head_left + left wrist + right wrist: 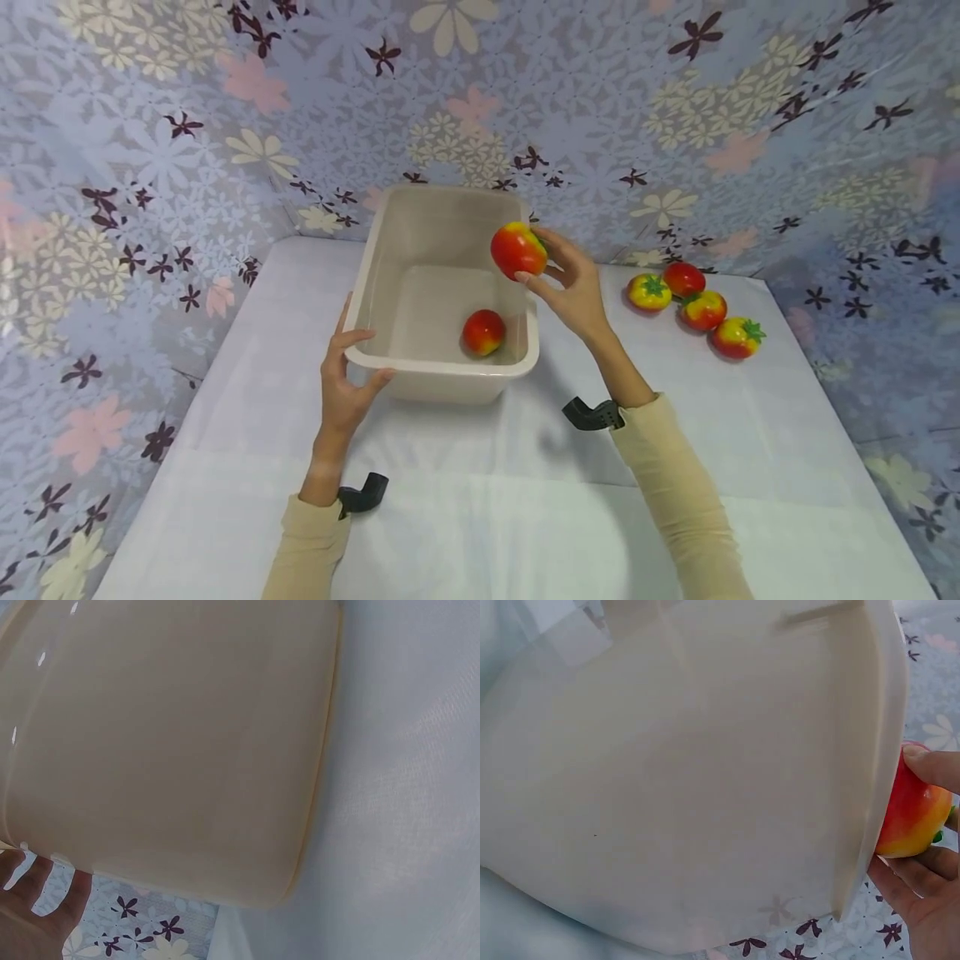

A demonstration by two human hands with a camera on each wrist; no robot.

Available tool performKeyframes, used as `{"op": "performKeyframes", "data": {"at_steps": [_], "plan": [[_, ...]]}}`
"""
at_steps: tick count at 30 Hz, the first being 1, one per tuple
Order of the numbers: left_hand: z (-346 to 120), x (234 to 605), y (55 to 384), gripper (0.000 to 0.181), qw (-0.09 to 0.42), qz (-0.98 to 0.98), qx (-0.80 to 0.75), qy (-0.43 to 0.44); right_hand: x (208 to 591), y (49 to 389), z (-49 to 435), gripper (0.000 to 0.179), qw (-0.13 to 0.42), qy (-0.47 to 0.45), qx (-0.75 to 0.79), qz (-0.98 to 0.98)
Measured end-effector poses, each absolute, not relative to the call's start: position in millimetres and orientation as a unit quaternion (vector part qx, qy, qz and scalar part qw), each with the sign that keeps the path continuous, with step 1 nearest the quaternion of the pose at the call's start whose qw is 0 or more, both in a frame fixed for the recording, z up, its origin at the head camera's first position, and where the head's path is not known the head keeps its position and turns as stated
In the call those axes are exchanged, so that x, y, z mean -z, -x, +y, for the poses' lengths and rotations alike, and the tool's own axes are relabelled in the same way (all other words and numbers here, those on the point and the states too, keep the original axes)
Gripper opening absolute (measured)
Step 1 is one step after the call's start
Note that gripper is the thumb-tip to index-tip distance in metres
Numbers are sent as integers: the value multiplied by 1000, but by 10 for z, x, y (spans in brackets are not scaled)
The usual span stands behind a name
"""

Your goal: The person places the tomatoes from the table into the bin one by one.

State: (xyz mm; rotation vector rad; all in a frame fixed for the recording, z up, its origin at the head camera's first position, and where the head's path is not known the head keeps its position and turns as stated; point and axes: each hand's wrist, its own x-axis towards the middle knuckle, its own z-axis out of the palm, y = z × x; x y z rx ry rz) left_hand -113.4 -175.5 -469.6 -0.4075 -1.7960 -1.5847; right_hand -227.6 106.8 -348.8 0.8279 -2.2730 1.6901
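Head view. Bin (432,364), beige, open-topped, on white cloth (465,533). Left hand (345,396) at its near left corner: thumb on the near rim, one fingertip over the left rim, fingers apart, gripping. Right hand (577,292): thumb and fingers pinching a held fruit (517,248), red and yellow with green leaf, above the bin's right side. Loose fruit (483,332), red with yellow, inside the bin, near right corner. Four fruits (702,310), red and yellow, grouped on the cloth right of the bin. Wall covering (450,100), floral.

Left wrist view. Bin wall, large; left fingers spread against its side, thumb out of sight.

Right wrist view. Bin's outer wall; past its rim, the held fruit, thumb on one side, fingers on the other. Floral pattern behind.
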Motion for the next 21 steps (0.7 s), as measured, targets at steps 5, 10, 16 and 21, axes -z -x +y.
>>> {"op": "performKeyframes", "data": {"at_steps": [5,10,16,21], "plan": [[-1736,4689,1116,76,345,-691,616,153,3514,2255,1044,57,90,-301,-571,-758],[-1744,4693,1112,75,347,-691,615,153,3570,2259,985,56,90,-324,-565,-753],[-1740,4701,1117,75,349,-688,618,153,3759,2357,920,57,90,-333,-536,-771],[-1734,4710,1132,76,347,-683,623,158,3659,2255,888,56,80,-327,-532,-777]]}}
